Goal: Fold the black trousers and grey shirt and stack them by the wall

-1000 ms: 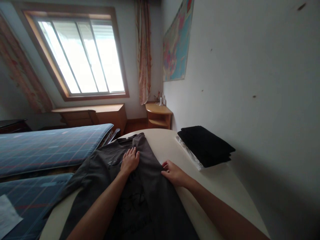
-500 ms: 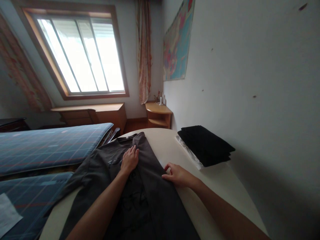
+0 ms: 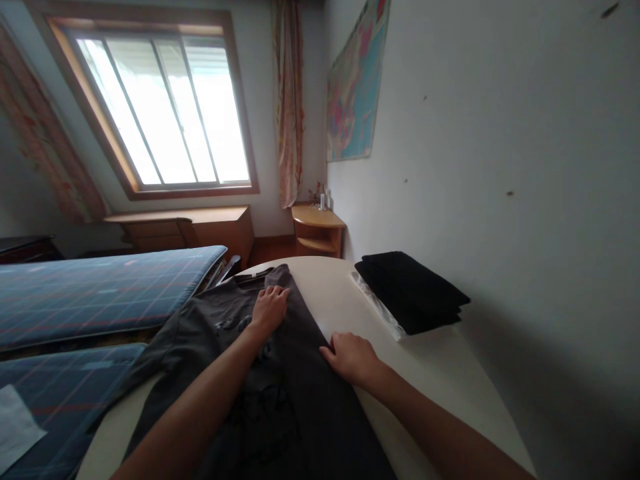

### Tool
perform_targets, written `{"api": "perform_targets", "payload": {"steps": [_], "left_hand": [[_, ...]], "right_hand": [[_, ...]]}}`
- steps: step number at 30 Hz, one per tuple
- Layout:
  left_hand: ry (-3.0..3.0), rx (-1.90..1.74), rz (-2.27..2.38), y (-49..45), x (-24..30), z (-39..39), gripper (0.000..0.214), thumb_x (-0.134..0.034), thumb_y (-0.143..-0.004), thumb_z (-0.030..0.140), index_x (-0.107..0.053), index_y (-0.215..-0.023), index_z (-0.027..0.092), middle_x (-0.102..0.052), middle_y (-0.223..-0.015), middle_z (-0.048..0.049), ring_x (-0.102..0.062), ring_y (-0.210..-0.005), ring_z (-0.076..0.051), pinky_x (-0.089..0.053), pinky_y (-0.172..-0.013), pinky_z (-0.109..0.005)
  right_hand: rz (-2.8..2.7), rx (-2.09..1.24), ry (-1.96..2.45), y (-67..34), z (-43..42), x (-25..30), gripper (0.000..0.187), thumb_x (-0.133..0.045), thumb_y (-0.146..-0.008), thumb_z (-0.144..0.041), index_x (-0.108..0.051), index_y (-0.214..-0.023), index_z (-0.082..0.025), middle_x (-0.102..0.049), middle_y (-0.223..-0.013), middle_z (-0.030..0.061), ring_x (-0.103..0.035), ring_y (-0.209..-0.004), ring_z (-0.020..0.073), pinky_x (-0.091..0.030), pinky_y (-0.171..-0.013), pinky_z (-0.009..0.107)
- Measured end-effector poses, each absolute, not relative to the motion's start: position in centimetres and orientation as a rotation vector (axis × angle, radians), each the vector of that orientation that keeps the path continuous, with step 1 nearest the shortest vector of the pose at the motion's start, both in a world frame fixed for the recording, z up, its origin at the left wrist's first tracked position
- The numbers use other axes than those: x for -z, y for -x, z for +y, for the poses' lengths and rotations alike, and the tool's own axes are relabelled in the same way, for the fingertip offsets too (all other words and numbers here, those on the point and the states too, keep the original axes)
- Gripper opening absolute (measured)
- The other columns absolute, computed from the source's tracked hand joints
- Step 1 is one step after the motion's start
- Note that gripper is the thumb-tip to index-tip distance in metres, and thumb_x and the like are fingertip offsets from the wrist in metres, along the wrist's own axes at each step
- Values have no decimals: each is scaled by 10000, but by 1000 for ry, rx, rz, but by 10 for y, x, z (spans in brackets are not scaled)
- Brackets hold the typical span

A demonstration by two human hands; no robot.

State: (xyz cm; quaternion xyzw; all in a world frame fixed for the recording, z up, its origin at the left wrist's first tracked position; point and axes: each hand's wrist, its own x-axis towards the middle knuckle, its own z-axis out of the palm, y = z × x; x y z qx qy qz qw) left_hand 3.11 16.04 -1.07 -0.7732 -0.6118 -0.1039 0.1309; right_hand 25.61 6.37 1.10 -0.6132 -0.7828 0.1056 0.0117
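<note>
Folded side: We judge the step in hand to be arranging and smoothing the turned-in side of the dark grey shirt (image 3: pixel 325 400), at the lower centre of the frame.
Edge: In our view the next move calls for light pressure on the layers and a careful hold at the rim, so the cloth neither bunches nor slips.
Left hand: Our left hand (image 3: pixel 270 308) rests on the shirt near the frame's centre, knuckles up, fingers bent and close together; we cannot tell whether they pinch any cloth.
Right hand: Our right hand (image 3: pixel 353 357) is at the shirt's edge, right of centre, thumb on the rim and fingers curled under; the tips are hidden, so we cannot tell whether they clamp it.
Shirt: It lies on the pale table (image 3: pixel 325 287), from mid-frame to the bottom edge, mostly flat and lightly creased.
Collar: The collar (image 3: pixel 245 279) lies farthest from us, left of centre.
Print: Black print (image 3: pixel 270 403) marks the front, low in the frame.
Sleeve: One sleeve (image 3: pixel 147 370) trails toward the lower left.
Black stack: A black folded stack (image 3: pixel 413 293) sits on the table, right of centre, well apart from the shirt.
</note>
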Motion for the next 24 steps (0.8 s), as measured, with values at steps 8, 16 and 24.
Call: {"api": "perform_targets", "payload": {"steps": [8,16,24], "left_hand": [[2414,-20,-1670,-66,-10,197,317,-471,-963,105,-692,-1148,237,-634,-1203,-108,-675,-986,-234,-534,-814,-367],[2348,-69,-1739,-79,-2,211,242,-538,-986,255,-618,-1187,149,-655,-1129,-109,-676,-976,-231,-564,-837,-432],[2414,83,-1680,-152,4,224,359,-361,-973,87,-595,-1230,177,-607,-1188,-175,-715,-948,-283,-573,-779,-432]], "right_hand": [[-2525,-577,1863,-283,30,-28,318,-539,-915,-434,-718,-927,-171,-739,-955,135,-701,-890,286,-460,-707,326],[-2363,-926,1603,-308,12,-16,192,-636,-837,-281,-583,-997,-189,-704,-932,73,-646,-816,200,-386,-654,257],[-2302,-962,1686,-349,6,-17,213,-643,-834,-292,-556,-996,-187,-663,-923,56,-606,-812,193,-366,-660,260]]}}
